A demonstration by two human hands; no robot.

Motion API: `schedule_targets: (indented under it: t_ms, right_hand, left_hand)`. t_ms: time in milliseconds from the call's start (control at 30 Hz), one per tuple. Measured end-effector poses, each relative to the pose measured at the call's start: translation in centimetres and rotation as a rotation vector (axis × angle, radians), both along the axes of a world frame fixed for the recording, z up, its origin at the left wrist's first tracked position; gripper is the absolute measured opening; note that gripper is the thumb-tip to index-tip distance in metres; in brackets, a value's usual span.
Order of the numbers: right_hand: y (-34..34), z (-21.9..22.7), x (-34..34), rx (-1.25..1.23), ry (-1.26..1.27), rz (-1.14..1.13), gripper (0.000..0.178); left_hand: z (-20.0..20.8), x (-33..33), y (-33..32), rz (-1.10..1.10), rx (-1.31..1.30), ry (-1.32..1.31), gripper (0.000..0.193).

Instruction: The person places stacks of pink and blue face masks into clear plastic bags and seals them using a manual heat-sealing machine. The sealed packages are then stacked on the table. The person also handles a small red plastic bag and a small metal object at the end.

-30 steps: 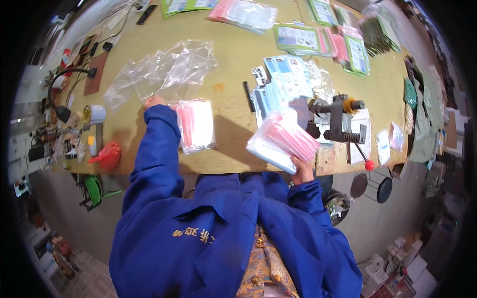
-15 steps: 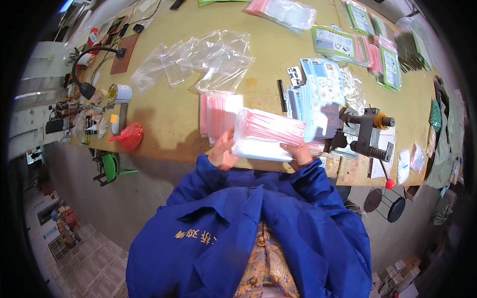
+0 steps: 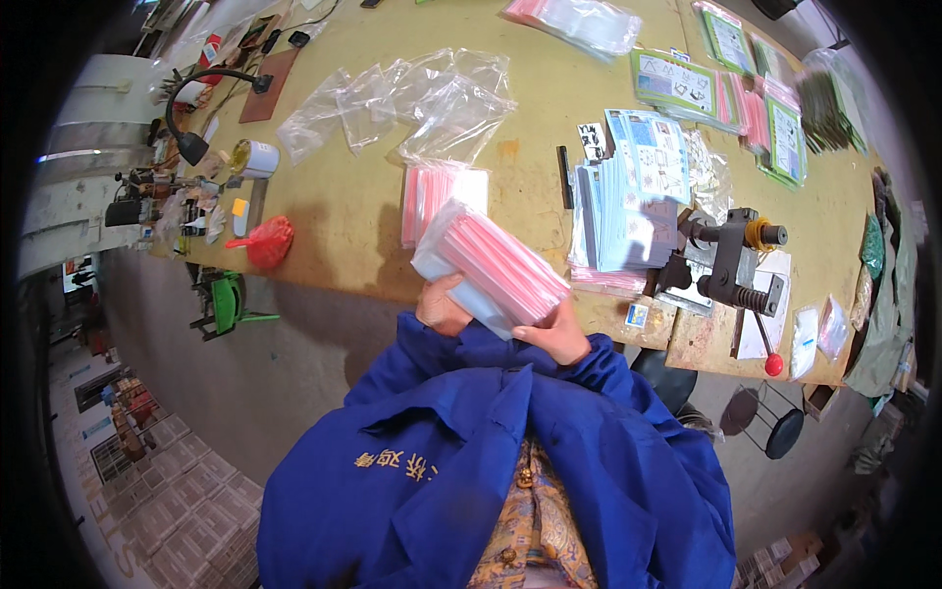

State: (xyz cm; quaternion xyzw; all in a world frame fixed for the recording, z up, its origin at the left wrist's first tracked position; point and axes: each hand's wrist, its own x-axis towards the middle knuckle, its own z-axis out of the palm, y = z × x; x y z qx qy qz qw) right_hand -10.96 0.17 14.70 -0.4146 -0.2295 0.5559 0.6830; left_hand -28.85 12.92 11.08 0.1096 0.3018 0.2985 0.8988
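Note:
Between my two hands I hold a clear plastic bag packed with pink-edged sleeves [image 3: 505,265], tilted down to the right at the table's near edge. My left hand [image 3: 444,306] is closed on its lower left side, the fingers partly hidden beneath it. At the lower right corner my right hand [image 3: 557,336] grips it, thumb on the near edge. Just beyond the bag lies a stack of similar pink-edged sleeves [image 3: 428,201]. To the right sit fanned blue printed sheets [image 3: 628,187] on top of more pink-edged sleeves [image 3: 608,282].
A hand press [image 3: 731,260] with a red-knobbed lever stands at the right. Loose clear bags [image 3: 442,98] lie at the far middle. Green-printed packs [image 3: 677,83] fill the far right. A red bag [image 3: 267,241], a can [image 3: 255,158] and a black lamp [image 3: 192,147] are at the left.
The packed bag has come nearer to me and turned, its right end dipping lower. Both hands moved with it, and the right hand shifted left. The view has shifted slightly.

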Motion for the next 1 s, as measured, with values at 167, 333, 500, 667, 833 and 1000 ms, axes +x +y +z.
schedule_targets:
  t_ms: [167,333,500,667,833,1000]
  right_hand:
    - [-0.4,3.3,5.7,-0.017,0.421,0.133,0.065]
    - [0.6,5.4,5.3,-0.123,-0.302,0.203,0.04]
    - [-0.1,7.4,3.4,-0.005,-0.945,0.028,0.045]
    - [-0.2,8.9,2.5,0.096,-1.312,-0.133,0.046]
    - [-1.1,8.2,0.9,0.19,-1.464,0.068,0.044]
    - [-0.4,5.9,0.3,0.252,-0.919,0.061,0.044]
  left_hand:
    - [0.5,-0.7,-0.2,0.027,0.129,0.065,0.051]
    - [1.1,-0.3,-1.4,0.0,0.174,0.046,0.05]
    - [1.9,-0.2,-2.2,-0.012,0.193,0.116,0.049]
    - [2.1,0.6,-2.7,0.053,0.223,0.15,0.048]
    - [2.3,1.2,-2.8,0.02,0.208,0.192,0.042]
    - [2.1,1.1,-2.5,-0.022,0.214,0.192,0.044]
